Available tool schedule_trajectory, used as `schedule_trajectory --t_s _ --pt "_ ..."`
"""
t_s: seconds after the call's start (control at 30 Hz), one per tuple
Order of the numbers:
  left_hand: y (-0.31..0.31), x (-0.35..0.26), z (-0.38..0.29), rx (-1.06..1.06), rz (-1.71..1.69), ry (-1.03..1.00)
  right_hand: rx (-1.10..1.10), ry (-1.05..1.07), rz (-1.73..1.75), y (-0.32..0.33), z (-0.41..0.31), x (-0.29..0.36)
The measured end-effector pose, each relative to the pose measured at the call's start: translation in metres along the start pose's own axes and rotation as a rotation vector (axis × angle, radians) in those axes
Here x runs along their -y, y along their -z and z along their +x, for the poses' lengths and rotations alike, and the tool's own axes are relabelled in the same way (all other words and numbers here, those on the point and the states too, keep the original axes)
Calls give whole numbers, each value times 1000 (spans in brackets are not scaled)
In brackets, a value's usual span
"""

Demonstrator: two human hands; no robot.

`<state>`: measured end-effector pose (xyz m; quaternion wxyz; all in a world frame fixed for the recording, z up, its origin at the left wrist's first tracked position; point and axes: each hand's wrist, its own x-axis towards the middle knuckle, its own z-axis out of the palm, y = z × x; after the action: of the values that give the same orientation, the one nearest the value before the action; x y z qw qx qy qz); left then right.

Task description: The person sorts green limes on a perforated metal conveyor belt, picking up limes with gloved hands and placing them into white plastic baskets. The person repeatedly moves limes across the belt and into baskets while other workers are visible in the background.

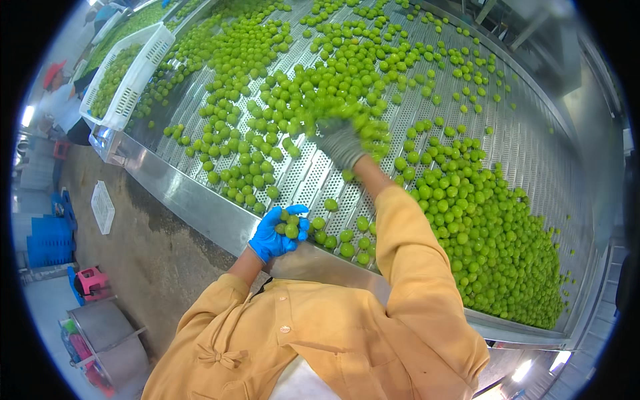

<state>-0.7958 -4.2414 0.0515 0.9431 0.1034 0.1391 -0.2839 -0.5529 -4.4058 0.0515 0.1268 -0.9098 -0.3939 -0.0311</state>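
My left hand (pixel 274 235), in a blue glove, is cupped palm up around several round green fruits (pixel 291 230) at the near metal edge of the belt. My right hand (pixel 340 140) wears a grey knit glove and reaches out over the perforated metal conveyor belt (pixel 305 182). Motion blurs its fingers, and the fruits (pixel 370 130) around them are blurred too. Whether that hand grips any fruit cannot be made out. A dense heap of green fruits (pixel 470 220) lies to the right of my right forearm, and looser clusters (pixel 245 170) spread to the left.
A white slotted crate (pixel 145 75) of green fruits rests at the belt's left end. Beyond it is a person in a red cap (pixel 53 74). On the floor at left are a white basket (pixel 103 207), blue crates (pixel 49 242) and a pink stool (pixel 93 283).
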Motion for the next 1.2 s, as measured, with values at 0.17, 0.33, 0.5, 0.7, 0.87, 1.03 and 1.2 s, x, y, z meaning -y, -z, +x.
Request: schedule_trajectory --t_s 0.17,0.33,0.5,0.7,0.87,1.03,1.2 --pt "-9 11 6 57 -38 30 99 -476 -172 63 -39 -118" --pt "-15 23 13 0 16 -3 176 75 -37 84 -212 -47" --pt "-22 33 17 45 -87 28 588 112 39 86 -339 3" --pt "-26 47 24 48 -103 36 261 268 -12 74 -300 -93" --pt "-27 59 28 88 8 7 -60 -603 -387 87 -191 -213" --pt "-27 71 31 93 61 -23 -93 20 -186 50 -132 -121" --pt "-25 86 32 16 108 -40 100 713 225 26 -245 30"
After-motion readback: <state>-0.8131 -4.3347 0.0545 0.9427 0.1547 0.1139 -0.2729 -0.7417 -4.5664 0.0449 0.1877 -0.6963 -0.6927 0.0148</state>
